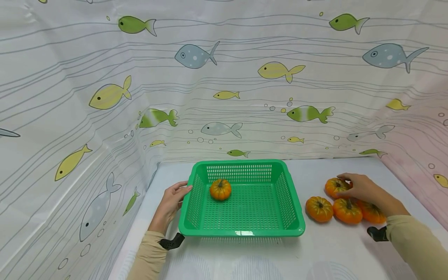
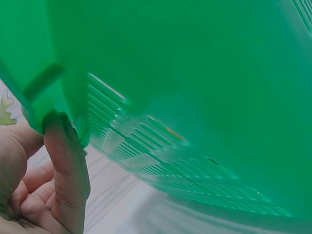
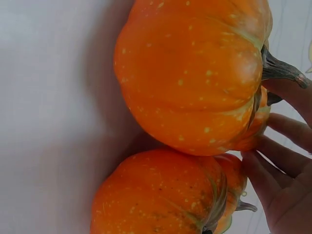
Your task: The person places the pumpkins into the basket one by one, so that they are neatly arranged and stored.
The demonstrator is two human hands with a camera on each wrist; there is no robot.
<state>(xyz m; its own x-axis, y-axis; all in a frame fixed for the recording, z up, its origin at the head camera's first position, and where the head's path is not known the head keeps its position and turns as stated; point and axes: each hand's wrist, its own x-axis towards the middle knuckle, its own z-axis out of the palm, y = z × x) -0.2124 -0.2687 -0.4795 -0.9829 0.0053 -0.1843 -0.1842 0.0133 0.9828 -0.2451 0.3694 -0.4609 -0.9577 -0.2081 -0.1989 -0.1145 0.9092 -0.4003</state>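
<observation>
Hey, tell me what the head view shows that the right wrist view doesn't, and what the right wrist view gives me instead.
Only the head view: the green basket, the single pumpkin inside it, and the left hand at the basket's left edge.

Only the right wrist view: pale speckles on the sides of the clustered pumpkins, seen close up.

Both: those clustered pumpkins, the right hand at them, and parts of the printed backdrop.
</observation>
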